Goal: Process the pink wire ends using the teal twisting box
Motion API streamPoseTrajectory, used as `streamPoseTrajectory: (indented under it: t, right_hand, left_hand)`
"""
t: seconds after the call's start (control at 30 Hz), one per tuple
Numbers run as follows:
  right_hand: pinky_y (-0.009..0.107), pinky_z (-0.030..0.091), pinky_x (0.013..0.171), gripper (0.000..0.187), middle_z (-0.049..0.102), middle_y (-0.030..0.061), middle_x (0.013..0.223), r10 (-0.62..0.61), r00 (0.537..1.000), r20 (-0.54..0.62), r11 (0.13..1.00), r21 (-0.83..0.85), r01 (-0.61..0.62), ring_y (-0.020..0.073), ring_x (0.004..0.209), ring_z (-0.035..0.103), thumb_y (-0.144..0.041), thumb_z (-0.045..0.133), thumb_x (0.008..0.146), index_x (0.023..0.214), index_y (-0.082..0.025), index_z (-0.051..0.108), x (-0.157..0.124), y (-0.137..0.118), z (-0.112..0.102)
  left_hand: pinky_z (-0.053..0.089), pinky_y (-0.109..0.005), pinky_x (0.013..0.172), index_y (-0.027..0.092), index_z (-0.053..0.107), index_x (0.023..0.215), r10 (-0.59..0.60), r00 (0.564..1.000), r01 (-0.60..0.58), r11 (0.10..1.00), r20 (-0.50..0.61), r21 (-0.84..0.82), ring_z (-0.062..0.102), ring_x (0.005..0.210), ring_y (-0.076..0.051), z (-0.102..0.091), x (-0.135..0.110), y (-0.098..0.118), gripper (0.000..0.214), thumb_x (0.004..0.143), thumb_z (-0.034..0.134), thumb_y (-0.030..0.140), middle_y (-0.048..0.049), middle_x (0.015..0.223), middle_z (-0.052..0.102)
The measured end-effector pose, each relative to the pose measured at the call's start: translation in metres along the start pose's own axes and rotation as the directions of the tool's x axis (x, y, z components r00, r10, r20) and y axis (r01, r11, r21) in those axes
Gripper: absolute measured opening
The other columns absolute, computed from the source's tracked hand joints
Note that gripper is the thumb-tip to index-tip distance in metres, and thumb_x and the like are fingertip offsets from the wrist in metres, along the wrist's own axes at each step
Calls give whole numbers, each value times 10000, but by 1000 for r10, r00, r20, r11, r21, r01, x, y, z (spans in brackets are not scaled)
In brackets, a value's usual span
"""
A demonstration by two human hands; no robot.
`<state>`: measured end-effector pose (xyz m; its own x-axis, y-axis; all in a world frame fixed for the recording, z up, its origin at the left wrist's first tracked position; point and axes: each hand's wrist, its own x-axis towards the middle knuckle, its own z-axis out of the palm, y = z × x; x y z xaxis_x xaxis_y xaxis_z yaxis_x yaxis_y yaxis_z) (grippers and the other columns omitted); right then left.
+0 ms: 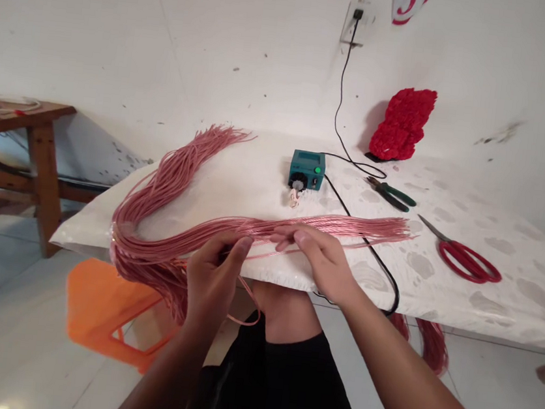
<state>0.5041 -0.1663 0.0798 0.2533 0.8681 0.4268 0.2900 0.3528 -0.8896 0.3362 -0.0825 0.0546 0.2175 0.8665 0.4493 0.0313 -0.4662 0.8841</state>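
A thick bundle of long pink cords (215, 232) bends in a U across the left part of the white table, its cut ends spread at the back and towards the right. My left hand (216, 270) is closed at the bundle's near side, thumb against fingers, pinching a pink cord whose loose loop (252, 320) hangs below the table edge. My right hand (322, 259) lies over the bundle's right part with fingers stretched to the left and thumb apart from the fingertips. A single strand runs between the hands. Exactly what touches the right fingertips is partly hidden.
Behind the bundle stands a small teal machine (307, 169) with a black cable. To the right lie green-handled pliers (391, 195) and red-handled scissors (467, 261). A red fluffy piece (403, 124) leans on the wall. An orange stool (93, 309) stands below left.
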Motion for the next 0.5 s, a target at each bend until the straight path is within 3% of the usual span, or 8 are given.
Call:
streamPoseTrajectory:
  t: [0.1, 0.17, 0.27, 0.37, 0.5]
  right_hand:
    - [331, 502, 828, 393, 678, 22, 770, -62, 998, 16, 982, -175, 64, 167, 837, 662, -305, 479, 1037, 725, -195, 692, 7, 5, -16]
    - [317, 475, 766, 405, 619, 18, 769, -100, 995, 26, 954, -280, 103, 154, 789, 616, -292, 500, 1026, 670, -187, 663, 17, 9, -29]
    - [318, 459, 769, 362, 568, 10, 765, -120, 993, -4, 928, -355, 111, 150, 773, 583, -301, 511, 1018, 742, -175, 710, 40, 14, -47]
    - [320, 458, 763, 352, 543, -13, 672, -38, 999, 2, 944, -328, 37, 153, 734, 581, -351, 499, 1021, 829, -169, 730, 60, 16, -53]
    - [284, 455, 698, 261, 625, -10, 761, 19, 971, 238, 970, -241, 40, 136, 710, 574, -363, 518, 1010, 1009, -180, 704, 66, 15, -43]
  left_hand:
    - [372, -236, 513, 189, 749, 854, -37, 999, 37, 999, 3, 20, 431, 532, -100, 6, 7, 1, 149, 879, 705, 329, 44, 588, 494]
    - [371, -231, 542, 190, 752, 828, -1, 1000, 0, 998, 6, 69, 430, 564, -93, 10, 14, 3, 100, 870, 718, 274, 49, 605, 477]
    - [353, -227, 551, 176, 749, 822, 137, 991, -137, 977, 12, 163, 410, 568, -79, 20, 27, 7, 72, 875, 702, 179, 60, 608, 431]
    - [335, -232, 539, 156, 743, 817, 328, 944, -324, 913, 27, 248, 387, 550, -67, 31, 38, 10, 80, 872, 698, 118, 64, 611, 401]
    - [333, -241, 536, 142, 742, 853, 425, 897, -442, 857, 121, 265, 382, 550, -66, 41, 41, 7, 67, 880, 702, 96, 58, 633, 409]
